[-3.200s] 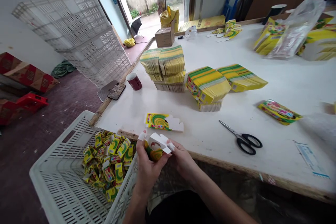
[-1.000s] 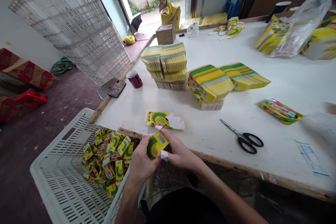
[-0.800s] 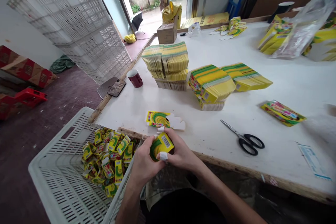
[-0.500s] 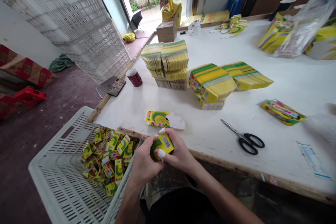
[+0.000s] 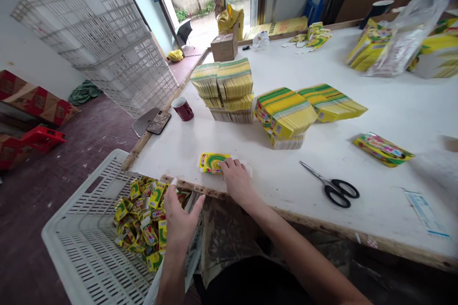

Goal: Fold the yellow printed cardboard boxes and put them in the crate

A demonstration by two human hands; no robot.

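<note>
A flattened yellow-and-green printed carton [image 5: 211, 163] with white flaps lies near the table's front edge. My right hand [image 5: 236, 183] is closed over its right part, fingers bent and together; the thumb is mostly hidden. At the table edge, above the near side of a pale plastic basket [image 5: 77, 214], my left hand [image 5: 181, 219] is open, its thumb and fingers apart and nothing in them. White tape wraps one left fingertip. Several small folded cartons [image 5: 148, 228] lie heaped in the basket.
Carton stacks [image 5: 225, 86] stand mid-table beside leaning bundles [image 5: 286, 112]. Black-handled scissors [image 5: 332, 186] and a printed packet [image 5: 382, 148] lie to the right. A maroon mug [image 5: 182, 108] and a phone [image 5: 159, 122] sit at left. White crates [image 5: 103, 43] stand beyond.
The folded yellow box has left both hands. My left hand has moved left and opened at the basket; my right hand has moved up onto the flattened carton.
</note>
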